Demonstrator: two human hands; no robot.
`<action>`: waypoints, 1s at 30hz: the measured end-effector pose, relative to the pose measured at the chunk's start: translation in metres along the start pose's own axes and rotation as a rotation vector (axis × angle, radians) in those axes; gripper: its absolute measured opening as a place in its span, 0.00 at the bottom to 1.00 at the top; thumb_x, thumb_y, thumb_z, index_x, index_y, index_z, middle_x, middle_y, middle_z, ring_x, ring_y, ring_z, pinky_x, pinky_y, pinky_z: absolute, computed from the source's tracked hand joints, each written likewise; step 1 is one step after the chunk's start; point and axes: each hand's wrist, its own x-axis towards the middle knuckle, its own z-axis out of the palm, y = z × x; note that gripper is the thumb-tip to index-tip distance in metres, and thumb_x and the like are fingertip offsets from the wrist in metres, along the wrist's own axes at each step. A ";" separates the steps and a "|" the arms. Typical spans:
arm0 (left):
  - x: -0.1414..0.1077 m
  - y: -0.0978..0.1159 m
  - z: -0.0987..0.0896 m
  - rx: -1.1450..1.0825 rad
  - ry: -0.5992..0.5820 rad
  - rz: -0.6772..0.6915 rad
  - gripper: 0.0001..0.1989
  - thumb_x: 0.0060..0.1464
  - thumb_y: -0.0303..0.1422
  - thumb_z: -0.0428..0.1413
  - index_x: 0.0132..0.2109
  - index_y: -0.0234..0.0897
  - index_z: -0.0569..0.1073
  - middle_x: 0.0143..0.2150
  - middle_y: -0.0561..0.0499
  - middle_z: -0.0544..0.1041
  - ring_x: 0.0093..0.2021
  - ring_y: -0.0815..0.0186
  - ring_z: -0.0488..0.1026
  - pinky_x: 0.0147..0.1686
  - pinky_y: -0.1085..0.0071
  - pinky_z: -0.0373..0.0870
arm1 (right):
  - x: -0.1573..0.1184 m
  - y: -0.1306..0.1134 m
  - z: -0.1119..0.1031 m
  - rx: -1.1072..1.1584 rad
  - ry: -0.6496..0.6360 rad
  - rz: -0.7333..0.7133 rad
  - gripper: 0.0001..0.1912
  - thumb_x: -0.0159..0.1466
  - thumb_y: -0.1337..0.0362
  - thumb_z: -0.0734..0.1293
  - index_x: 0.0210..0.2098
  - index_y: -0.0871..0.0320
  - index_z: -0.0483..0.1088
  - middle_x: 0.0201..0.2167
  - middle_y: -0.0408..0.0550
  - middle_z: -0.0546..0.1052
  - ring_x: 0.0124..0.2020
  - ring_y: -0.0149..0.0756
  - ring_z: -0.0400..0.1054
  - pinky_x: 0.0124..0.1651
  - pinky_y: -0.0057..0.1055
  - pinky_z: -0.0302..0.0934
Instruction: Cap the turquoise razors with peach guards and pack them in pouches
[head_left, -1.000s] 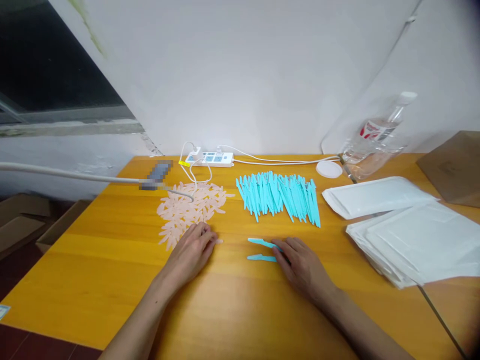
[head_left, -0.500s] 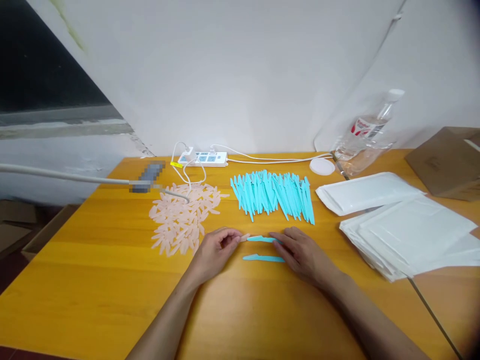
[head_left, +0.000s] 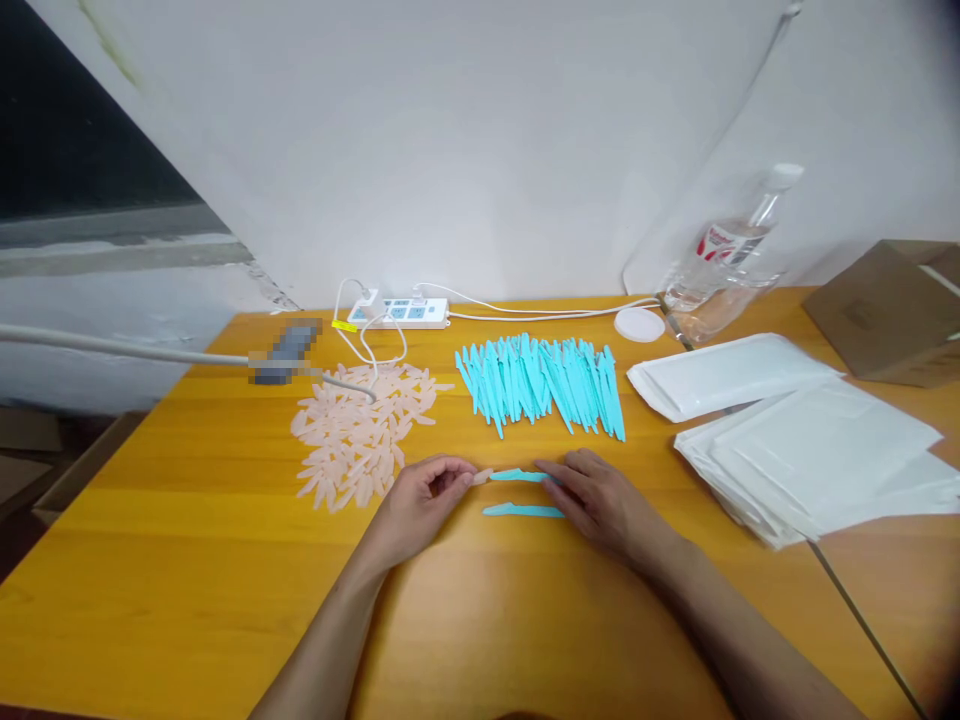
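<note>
My left hand (head_left: 431, 500) pinches a small pale pink blade cap (head_left: 482, 478) between thumb and forefinger. Its end is at the tip of a turquoise eyebrow razor (head_left: 517, 475); whether the two touch or overlap I cannot tell. The fingers of my right hand (head_left: 600, 500) close on the handle end of that razor. Nearer to me lies a second turquoise razor (head_left: 517, 510), its right end by my right thumb. Behind my left hand spreads a heap of pink caps (head_left: 360, 430). A row of turquoise razors (head_left: 536, 385) lies beyond both hands.
A white power strip (head_left: 412, 314) with cables stands against the wall. A blurred dark device (head_left: 289, 352) lies left, a pale cable crossing it. To the right are white packets (head_left: 817, 460), a round white lid (head_left: 640, 323), a clear bottle (head_left: 720, 250) and a cardboard box (head_left: 885, 310).
The whole view has shifted slightly. My hands keep nearly the same pose, with the pink cap still at the razor's tip.
</note>
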 end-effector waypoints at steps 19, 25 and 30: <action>-0.010 -0.004 0.034 0.598 -0.031 0.447 0.16 0.64 0.35 0.56 0.57 0.43 0.75 0.51 0.44 0.76 0.51 0.55 0.71 0.50 0.57 0.68 | 0.007 -0.010 -0.003 -0.002 0.008 0.090 0.16 0.73 0.61 0.59 0.40 0.58 0.77 0.32 0.50 0.73 0.34 0.36 0.67 0.38 0.32 0.62; -0.005 -0.001 0.033 0.525 -0.014 0.435 0.16 0.64 0.34 0.56 0.57 0.43 0.75 0.52 0.44 0.76 0.52 0.57 0.72 0.52 0.59 0.68 | 0.088 -0.019 -0.005 -0.208 0.113 0.403 0.21 0.71 0.50 0.61 0.39 0.60 0.77 0.38 0.54 0.79 0.40 0.41 0.74 0.41 0.32 0.63; -0.008 -0.008 0.012 0.462 0.108 0.373 0.14 0.65 0.34 0.55 0.55 0.42 0.76 0.49 0.44 0.76 0.50 0.60 0.73 0.52 0.62 0.70 | 0.135 -0.038 0.007 -0.273 -0.139 0.477 0.19 0.70 0.53 0.62 0.43 0.62 0.77 0.40 0.59 0.81 0.43 0.48 0.76 0.43 0.36 0.65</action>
